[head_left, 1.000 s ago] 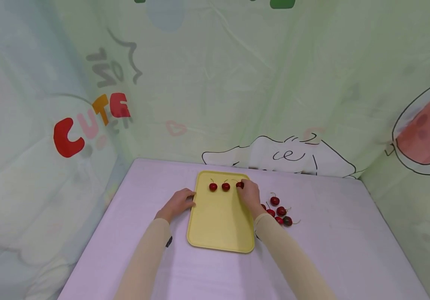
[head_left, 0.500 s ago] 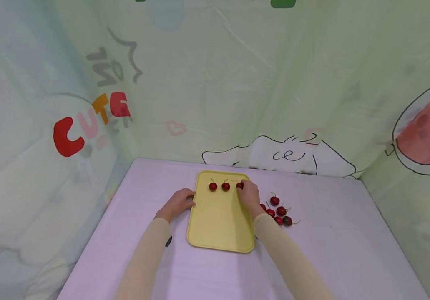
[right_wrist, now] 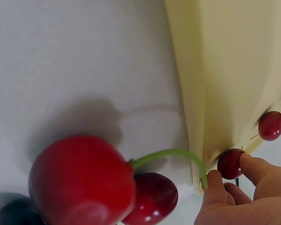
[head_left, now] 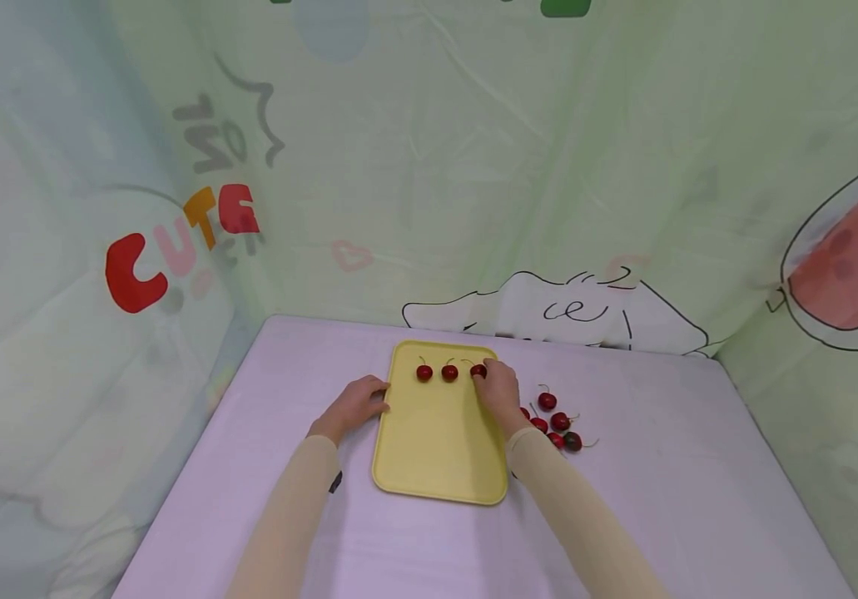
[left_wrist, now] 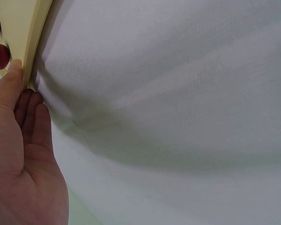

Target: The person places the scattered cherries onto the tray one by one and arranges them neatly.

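A yellow rectangular tray [head_left: 439,449] lies on the table, with three dark red cherries in a row along its far end. My left hand [head_left: 356,405] holds the tray's left rim, thumb [left_wrist: 11,84] over the edge and fingers [left_wrist: 33,115] against its outside. At the far right corner, my right hand [head_left: 499,391] pinches the rightmost cherry [right_wrist: 230,164] by thumb and fingers, the cherry resting against the tray. The middle cherry [head_left: 449,373] and the left cherry [head_left: 424,373] stand apart from it, stems pointing away.
Several loose cherries [head_left: 560,421] with stems lie on the table right of the tray, partly hidden by my right wrist. One large cherry [right_wrist: 84,180] is close to the right wrist camera. A lilac cloth [head_left: 668,466] covers the table, and printed curtains [head_left: 429,166] enclose it.
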Demonstrator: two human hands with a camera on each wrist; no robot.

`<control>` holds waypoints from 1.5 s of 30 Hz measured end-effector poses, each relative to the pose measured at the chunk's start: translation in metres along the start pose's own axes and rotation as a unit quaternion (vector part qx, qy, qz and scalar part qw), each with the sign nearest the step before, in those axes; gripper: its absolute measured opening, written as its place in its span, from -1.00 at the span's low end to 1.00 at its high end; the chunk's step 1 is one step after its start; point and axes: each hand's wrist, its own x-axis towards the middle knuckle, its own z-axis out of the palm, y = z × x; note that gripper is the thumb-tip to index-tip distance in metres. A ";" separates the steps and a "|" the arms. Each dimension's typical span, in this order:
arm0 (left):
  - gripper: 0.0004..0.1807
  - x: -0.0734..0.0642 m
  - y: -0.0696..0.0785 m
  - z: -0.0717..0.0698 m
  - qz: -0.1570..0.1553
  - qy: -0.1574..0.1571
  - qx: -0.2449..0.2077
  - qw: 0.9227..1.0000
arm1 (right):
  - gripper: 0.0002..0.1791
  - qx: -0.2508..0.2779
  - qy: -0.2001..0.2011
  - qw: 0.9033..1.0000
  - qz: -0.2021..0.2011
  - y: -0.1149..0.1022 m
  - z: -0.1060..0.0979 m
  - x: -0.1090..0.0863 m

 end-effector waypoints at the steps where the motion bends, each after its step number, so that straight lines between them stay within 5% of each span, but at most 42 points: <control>1: -0.51 0.000 0.000 0.000 -0.001 -0.001 -0.001 1.000 | -0.52 -0.004 0.000 1.000 0.000 0.001 -0.001 -0.001; 10: -0.51 0.002 -0.003 0.005 0.013 -0.004 -0.002 1.000 | -0.48 0.043 0.007 0.999 0.017 -0.004 -0.029 -0.021; 18: -0.53 0.004 -0.009 0.010 0.003 0.010 -0.020 1.000 | -0.42 0.133 0.007 0.990 0.045 0.012 -0.052 -0.042; 25: -0.58 0.002 -0.012 0.015 0.033 0.048 -0.053 0.997 | -0.41 0.174 0.039 0.981 0.075 0.039 -0.069 -0.065; 30: -0.58 0.001 -0.012 0.015 0.017 0.048 -0.070 0.996 | -0.43 0.197 0.057 0.974 0.095 0.047 -0.090 -0.091; 36: -0.56 0.001 -0.011 0.012 0.010 0.047 -0.085 0.995 | -0.40 0.200 0.053 0.973 0.100 0.058 -0.114 -0.116; 45: -0.55 0.002 -0.010 0.013 -0.001 0.041 -0.098 0.994 | -0.38 0.161 0.034 0.979 0.124 0.090 -0.116 -0.131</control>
